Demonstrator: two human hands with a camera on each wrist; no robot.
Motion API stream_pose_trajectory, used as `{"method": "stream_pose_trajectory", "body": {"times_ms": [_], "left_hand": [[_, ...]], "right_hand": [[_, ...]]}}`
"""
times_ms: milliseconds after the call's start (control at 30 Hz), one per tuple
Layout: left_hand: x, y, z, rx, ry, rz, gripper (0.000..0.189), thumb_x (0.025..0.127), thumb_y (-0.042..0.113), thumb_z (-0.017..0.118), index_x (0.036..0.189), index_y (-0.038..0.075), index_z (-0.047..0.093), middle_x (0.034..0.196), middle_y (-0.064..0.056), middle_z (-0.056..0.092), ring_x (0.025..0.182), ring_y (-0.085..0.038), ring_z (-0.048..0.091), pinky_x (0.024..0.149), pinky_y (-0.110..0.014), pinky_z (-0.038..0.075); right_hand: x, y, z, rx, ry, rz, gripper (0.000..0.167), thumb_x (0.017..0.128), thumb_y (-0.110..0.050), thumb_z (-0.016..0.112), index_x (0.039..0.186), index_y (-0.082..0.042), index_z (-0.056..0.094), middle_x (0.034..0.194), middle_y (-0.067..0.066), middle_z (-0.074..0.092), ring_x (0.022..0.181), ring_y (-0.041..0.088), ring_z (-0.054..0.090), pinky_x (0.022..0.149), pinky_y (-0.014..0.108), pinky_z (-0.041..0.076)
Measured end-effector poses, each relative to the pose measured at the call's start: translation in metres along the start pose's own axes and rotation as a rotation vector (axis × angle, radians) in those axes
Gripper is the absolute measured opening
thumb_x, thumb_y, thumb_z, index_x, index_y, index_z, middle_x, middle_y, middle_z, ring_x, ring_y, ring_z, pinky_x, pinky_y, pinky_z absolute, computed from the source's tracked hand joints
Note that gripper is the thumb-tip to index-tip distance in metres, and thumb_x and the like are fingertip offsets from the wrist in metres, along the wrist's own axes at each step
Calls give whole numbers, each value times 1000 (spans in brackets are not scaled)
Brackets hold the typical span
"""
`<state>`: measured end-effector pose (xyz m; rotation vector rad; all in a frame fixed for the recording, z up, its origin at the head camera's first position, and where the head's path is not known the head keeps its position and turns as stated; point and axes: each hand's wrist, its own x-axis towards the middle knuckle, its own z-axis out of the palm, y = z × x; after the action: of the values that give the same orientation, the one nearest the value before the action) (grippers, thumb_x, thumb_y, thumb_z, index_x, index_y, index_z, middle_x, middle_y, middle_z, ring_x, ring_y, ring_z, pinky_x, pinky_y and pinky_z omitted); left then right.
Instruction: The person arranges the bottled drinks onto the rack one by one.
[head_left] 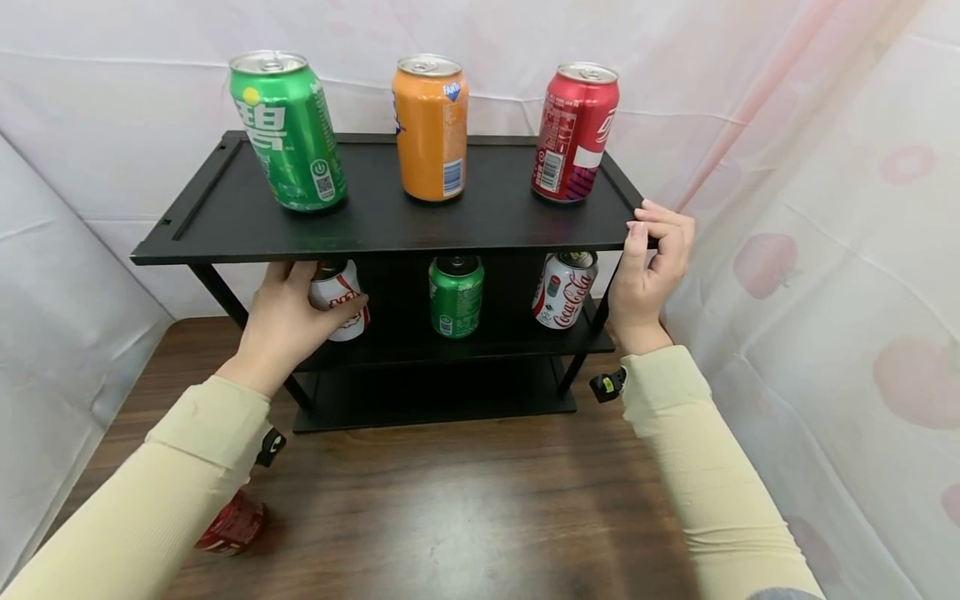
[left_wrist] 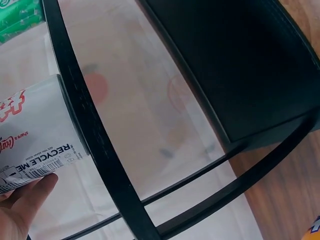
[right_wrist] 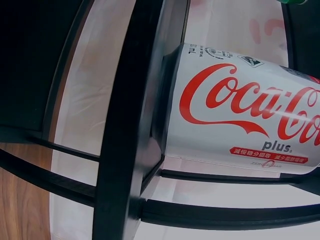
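Observation:
On the left of the middle shelf (head_left: 405,354), my left hand (head_left: 285,315) grips a white Coca-Cola can (head_left: 335,287), thumb across its front. In the left wrist view, fingers (left_wrist: 37,197) lie against the can (left_wrist: 45,130), whose base is at the black shelf. My right hand (head_left: 651,271) grips the front right corner of the black rack's top shelf (head_left: 375,233). Below it, another white Coca-Cola can (head_left: 564,293) stands at the right of the middle shelf, its "plus" label facing the right wrist view. Between the white cans stands a green can (head_left: 457,298).
A green can (head_left: 288,137), an orange Fanta can (head_left: 430,133) and a red can (head_left: 573,133) stand along the top shelf. A red can (head_left: 236,523) is on the wooden table (head_left: 450,508), partly behind my left sleeve. White curtains (head_left: 847,275) enclose the sides and back.

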<state>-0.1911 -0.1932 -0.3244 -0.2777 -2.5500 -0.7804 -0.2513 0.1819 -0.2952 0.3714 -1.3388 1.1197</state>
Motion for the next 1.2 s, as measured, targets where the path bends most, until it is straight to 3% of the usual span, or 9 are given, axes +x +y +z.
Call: {"method": "stream_pose_trajectory", "body": {"times_ms": [267, 500, 767, 1033, 1200], "left_hand": [[3, -5, 4, 1, 20, -11, 73, 84, 34, 78, 145, 10, 46, 134, -28, 45, 109, -44, 56, 80, -59, 52], [3, -4, 7, -1, 19, -57, 75, 86, 38, 75, 147, 11, 42, 133, -28, 44, 102, -43, 57, 77, -58, 51], [1, 1, 11, -32, 6, -101, 84, 87, 38, 74, 154, 18, 29, 136, -27, 41, 101, -44, 59, 78, -57, 52], [-6, 4, 10, -67, -26, -169, 88, 87, 44, 72, 151, 7, 24, 128, -26, 46, 102, -40, 59, 80, -54, 51], [-8, 5, 5, -116, -39, -186, 96, 86, 43, 74, 154, 11, 14, 129, -26, 49, 109, -40, 59, 86, -57, 50]], "right_hand": [[3, -14, 3, 9, -6, 2, 29, 86, -11, 48, 78, 15, 55, 88, 35, 55, 100, 42, 58, 99, 41, 46], [4, -20, 4, 14, -11, -9, 28, 86, -10, 48, 78, 15, 54, 87, 36, 55, 99, 45, 58, 99, 42, 46], [3, -9, 2, -4, -9, 7, 29, 87, -12, 47, 78, 15, 55, 89, 34, 56, 100, 41, 59, 100, 40, 46], [0, 3, 0, -12, -7, -1, 30, 87, -14, 48, 78, 14, 55, 89, 33, 57, 100, 41, 59, 99, 41, 46], [0, -1, 1, 3, -3, -9, 30, 87, -13, 49, 77, 14, 55, 88, 34, 56, 99, 44, 58, 99, 42, 46]]}}
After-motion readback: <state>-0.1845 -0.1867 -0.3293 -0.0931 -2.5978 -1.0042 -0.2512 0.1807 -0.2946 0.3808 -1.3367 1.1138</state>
